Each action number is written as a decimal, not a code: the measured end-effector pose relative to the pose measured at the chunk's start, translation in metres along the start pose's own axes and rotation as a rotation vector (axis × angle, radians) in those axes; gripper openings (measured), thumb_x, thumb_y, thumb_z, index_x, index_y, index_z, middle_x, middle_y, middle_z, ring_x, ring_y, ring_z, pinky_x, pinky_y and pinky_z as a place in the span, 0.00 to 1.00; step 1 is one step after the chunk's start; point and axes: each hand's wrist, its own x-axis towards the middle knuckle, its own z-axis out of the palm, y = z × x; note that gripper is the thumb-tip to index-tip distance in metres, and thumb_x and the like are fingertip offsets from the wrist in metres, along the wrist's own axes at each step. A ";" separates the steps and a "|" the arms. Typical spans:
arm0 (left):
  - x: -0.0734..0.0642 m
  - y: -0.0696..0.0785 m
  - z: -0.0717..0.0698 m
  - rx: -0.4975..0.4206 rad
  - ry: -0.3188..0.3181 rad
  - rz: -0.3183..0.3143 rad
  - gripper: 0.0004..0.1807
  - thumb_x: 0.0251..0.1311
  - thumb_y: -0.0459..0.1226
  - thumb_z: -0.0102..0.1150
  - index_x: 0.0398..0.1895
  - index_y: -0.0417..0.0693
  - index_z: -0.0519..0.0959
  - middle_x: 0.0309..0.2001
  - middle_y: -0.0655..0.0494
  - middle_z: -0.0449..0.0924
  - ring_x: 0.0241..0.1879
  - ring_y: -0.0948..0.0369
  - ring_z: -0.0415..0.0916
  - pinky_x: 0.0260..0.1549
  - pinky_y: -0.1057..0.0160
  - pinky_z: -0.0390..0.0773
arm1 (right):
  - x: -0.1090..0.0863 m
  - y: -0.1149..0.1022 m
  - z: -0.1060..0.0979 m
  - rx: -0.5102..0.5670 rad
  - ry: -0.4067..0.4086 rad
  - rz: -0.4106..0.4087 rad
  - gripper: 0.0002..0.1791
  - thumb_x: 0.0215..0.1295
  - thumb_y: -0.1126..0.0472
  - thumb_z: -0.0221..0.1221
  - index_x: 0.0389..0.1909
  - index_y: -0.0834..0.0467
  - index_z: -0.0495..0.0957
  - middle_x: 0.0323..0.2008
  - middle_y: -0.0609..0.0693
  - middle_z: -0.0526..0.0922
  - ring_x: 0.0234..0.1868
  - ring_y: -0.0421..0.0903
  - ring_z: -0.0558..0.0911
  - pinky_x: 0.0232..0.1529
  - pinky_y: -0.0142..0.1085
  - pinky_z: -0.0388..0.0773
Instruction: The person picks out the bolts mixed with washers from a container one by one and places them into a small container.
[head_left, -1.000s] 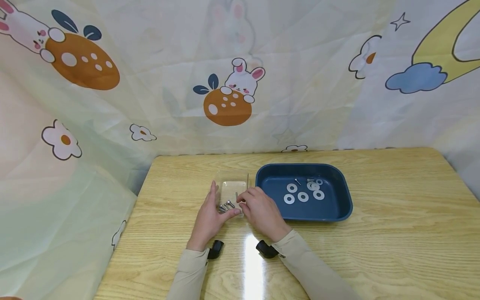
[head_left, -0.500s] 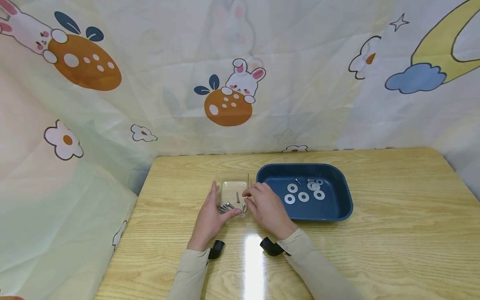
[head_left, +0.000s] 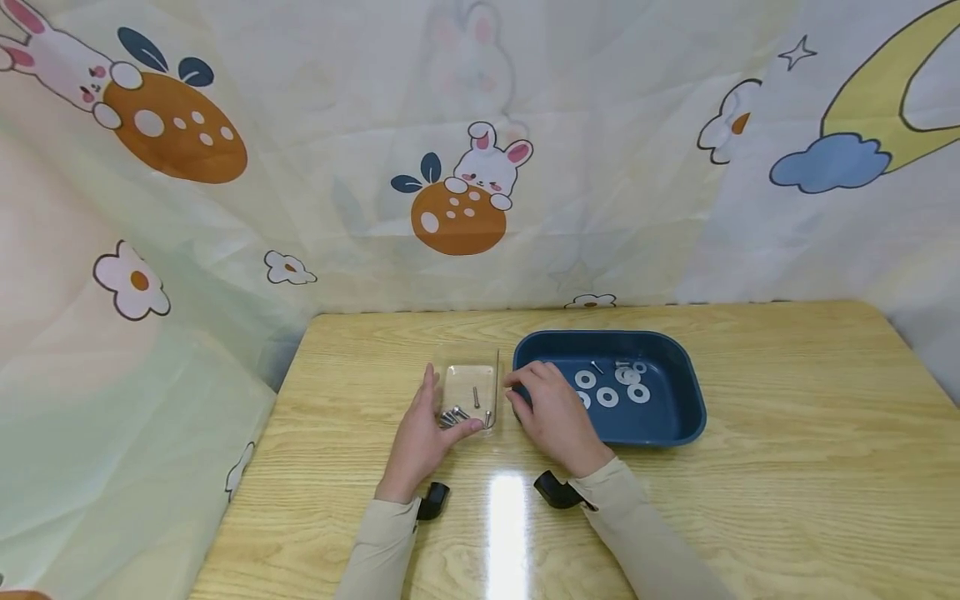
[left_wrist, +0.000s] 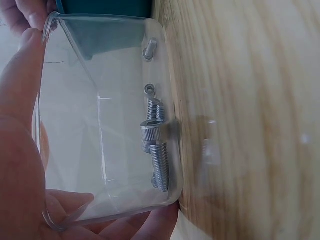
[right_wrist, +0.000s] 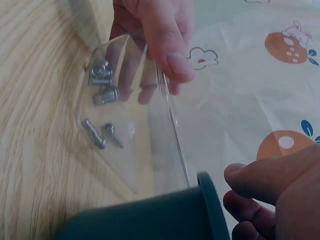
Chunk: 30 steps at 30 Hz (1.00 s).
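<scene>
Head view shows a clear box [head_left: 467, 379] holding several screws [head_left: 461, 412], most bunched near-left; one lone screw [head_left: 476, 396] points away from the person, head nearest. Right of the box, a blue tray [head_left: 660, 421] contains washers [head_left: 615, 397] and a small screw [head_left: 597, 366]. The left hand [head_left: 416, 437] grips the box's near-left side; the right hand [head_left: 558, 419], fingers loosely bent around nothing visible, hovers just right of the box.

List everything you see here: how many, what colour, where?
table: one, light brown, lower picture
tray: one, dark blue, on the table
box: one, clear, left of the tray
washers: at least six, silvery, in the tray
screws: at least six, silver, in box and tray
cloth: count unclear, pale, behind the table
sleeves: two, beige, bottom of picture
curved pieces: two, black, by the sleeves
left hand: one, gripping the box
right hand: one, at the tray's left end
</scene>
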 end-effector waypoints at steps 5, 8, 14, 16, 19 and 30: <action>0.000 -0.001 0.000 0.001 -0.005 -0.003 0.65 0.39 0.63 0.66 0.72 0.62 0.31 0.70 0.52 0.53 0.66 0.50 0.55 0.62 0.47 0.57 | -0.002 0.007 -0.003 -0.008 0.003 0.007 0.04 0.60 0.60 0.61 0.37 0.52 0.81 0.35 0.43 0.77 0.37 0.41 0.72 0.35 0.34 0.73; 0.000 -0.001 0.000 0.000 -0.008 -0.002 0.65 0.39 0.64 0.66 0.73 0.62 0.31 0.70 0.52 0.54 0.66 0.50 0.55 0.62 0.47 0.57 | -0.003 0.011 -0.006 -0.014 0.008 0.011 0.04 0.61 0.60 0.61 0.37 0.53 0.81 0.35 0.44 0.77 0.36 0.42 0.72 0.34 0.34 0.72; 0.000 -0.002 0.001 -0.011 -0.010 0.000 0.66 0.39 0.63 0.66 0.72 0.63 0.31 0.70 0.52 0.54 0.65 0.50 0.59 0.62 0.47 0.58 | -0.005 0.020 -0.013 -0.029 0.000 0.034 0.05 0.61 0.60 0.61 0.38 0.53 0.80 0.36 0.45 0.77 0.36 0.43 0.72 0.33 0.35 0.72; 0.000 -0.002 0.001 -0.012 -0.011 -0.002 0.66 0.38 0.64 0.66 0.72 0.63 0.31 0.70 0.52 0.53 0.64 0.50 0.60 0.62 0.48 0.58 | -0.006 0.022 -0.015 -0.030 0.001 0.037 0.06 0.61 0.60 0.61 0.38 0.54 0.81 0.37 0.46 0.78 0.36 0.43 0.72 0.33 0.36 0.72; 0.000 -0.002 0.001 -0.012 -0.012 -0.003 0.66 0.38 0.64 0.66 0.72 0.64 0.31 0.70 0.53 0.53 0.64 0.51 0.60 0.62 0.48 0.58 | -0.006 0.025 -0.019 -0.037 0.008 0.040 0.06 0.60 0.60 0.61 0.38 0.55 0.81 0.37 0.47 0.78 0.36 0.44 0.72 0.33 0.36 0.72; 0.000 -0.001 0.000 -0.005 -0.017 -0.012 0.65 0.39 0.62 0.67 0.72 0.64 0.31 0.70 0.54 0.52 0.66 0.50 0.57 0.62 0.48 0.57 | -0.009 0.041 -0.028 -0.055 -0.012 0.089 0.10 0.60 0.59 0.62 0.41 0.56 0.81 0.39 0.49 0.78 0.37 0.45 0.72 0.31 0.36 0.72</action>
